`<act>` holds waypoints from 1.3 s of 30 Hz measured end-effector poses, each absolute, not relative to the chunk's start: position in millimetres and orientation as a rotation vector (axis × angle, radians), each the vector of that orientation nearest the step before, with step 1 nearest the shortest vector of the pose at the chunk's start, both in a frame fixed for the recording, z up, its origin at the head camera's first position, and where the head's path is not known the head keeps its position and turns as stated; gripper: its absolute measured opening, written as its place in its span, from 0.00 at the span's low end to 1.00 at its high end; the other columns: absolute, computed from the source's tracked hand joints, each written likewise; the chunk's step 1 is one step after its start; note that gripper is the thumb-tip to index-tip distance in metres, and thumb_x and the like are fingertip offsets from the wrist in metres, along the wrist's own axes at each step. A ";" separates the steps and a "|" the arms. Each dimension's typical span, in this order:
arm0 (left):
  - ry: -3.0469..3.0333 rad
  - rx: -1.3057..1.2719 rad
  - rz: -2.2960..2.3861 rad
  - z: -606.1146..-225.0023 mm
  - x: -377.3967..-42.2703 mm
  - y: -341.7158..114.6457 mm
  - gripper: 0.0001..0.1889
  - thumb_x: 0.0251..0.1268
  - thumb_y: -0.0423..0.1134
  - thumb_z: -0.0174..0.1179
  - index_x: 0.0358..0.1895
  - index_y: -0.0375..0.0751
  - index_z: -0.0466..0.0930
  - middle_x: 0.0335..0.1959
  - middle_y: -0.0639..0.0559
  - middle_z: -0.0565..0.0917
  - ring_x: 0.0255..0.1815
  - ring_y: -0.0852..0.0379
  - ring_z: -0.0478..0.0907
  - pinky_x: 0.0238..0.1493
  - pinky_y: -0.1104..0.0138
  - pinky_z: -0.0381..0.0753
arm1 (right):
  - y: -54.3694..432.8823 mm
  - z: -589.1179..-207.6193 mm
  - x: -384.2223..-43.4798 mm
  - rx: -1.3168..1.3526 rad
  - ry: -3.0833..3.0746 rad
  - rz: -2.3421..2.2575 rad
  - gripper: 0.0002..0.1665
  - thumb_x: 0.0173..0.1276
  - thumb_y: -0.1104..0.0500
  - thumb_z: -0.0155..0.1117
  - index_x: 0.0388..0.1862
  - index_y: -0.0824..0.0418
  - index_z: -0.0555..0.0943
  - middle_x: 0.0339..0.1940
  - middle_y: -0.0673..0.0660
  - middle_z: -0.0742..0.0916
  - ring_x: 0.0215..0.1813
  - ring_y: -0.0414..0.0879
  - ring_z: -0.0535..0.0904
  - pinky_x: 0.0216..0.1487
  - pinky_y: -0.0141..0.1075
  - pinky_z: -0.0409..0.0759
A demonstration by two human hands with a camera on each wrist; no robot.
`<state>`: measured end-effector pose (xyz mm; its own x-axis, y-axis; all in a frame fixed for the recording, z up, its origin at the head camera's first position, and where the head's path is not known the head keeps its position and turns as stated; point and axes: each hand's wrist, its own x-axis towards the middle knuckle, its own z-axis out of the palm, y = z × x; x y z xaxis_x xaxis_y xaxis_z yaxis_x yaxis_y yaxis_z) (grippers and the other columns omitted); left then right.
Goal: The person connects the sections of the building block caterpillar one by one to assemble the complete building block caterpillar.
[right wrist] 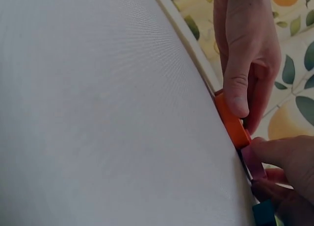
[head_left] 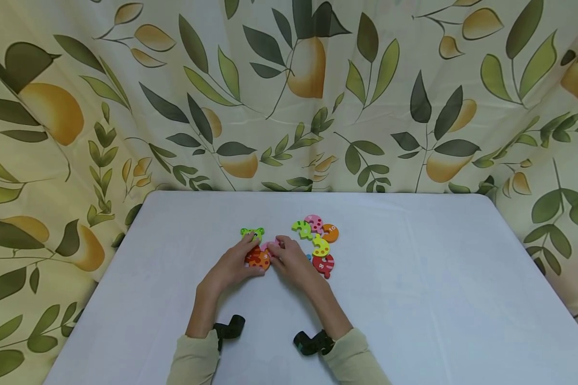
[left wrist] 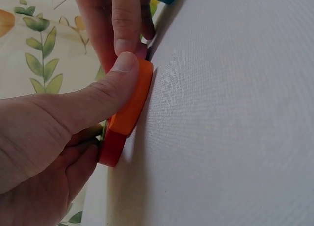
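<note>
My left hand (head_left: 231,266) holds an orange numbered puzzle piece (head_left: 258,260) with red spots, its thumb against the near edge. In the left wrist view a red piece (left wrist: 112,148) sits against the orange one, beside the curled fingers. A green animal-head piece (head_left: 252,233) lies under the left fingertips. My right hand (head_left: 294,262) pinches a pink piece (right wrist: 253,162) between thumb and fingers, right at the orange piece's end. The fingers hide much of the pink piece in the head view.
Right of the hands lie loose pieces: light green (head_left: 302,230), pink (head_left: 313,222), orange (head_left: 331,233), yellow (head_left: 320,245) and red (head_left: 323,265). A blue piece (head_left: 309,257) peeks out by the right hand. A patterned curtain (head_left: 289,133) hangs behind the white table (head_left: 414,299).
</note>
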<state>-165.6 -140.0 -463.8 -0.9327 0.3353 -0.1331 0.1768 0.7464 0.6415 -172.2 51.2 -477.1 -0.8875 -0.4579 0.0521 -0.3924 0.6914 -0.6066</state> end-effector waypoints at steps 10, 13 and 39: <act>2.706 0.383 0.965 -465.2 -165.6 -139.7 0.41 0.56 0.44 0.70 0.72 0.39 0.63 0.79 0.46 0.55 0.79 0.44 0.52 0.75 0.47 0.58 | 49.6 -479.0 -172.7 -0.678 2.802 -0.939 0.25 0.71 0.56 0.60 0.66 0.57 0.74 0.68 0.65 0.74 0.66 0.58 0.72 0.66 0.48 0.75; 2.704 0.380 0.961 -465.3 -165.7 -139.4 0.41 0.56 0.44 0.70 0.72 0.39 0.62 0.79 0.46 0.55 0.79 0.44 0.52 0.75 0.47 0.58 | 49.8 -479.7 -172.5 -0.669 2.822 -0.915 0.25 0.71 0.55 0.60 0.66 0.56 0.75 0.68 0.63 0.75 0.65 0.56 0.72 0.66 0.47 0.75; 2.697 0.383 0.938 -466.7 -167.1 -140.4 0.42 0.56 0.46 0.70 0.73 0.43 0.61 0.79 0.48 0.54 0.80 0.46 0.50 0.76 0.48 0.57 | 64.1 -472.6 -177.7 -0.454 2.752 -1.171 0.35 0.67 0.55 0.65 0.72 0.53 0.67 0.69 0.57 0.75 0.66 0.52 0.74 0.66 0.50 0.74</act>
<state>-167.1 -140.4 -466.7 -0.9316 0.3282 -0.1560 0.1607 0.7570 0.6334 -177.7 64.1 -472.6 -0.9483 -0.3172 0.0104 -0.2275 0.6564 -0.7193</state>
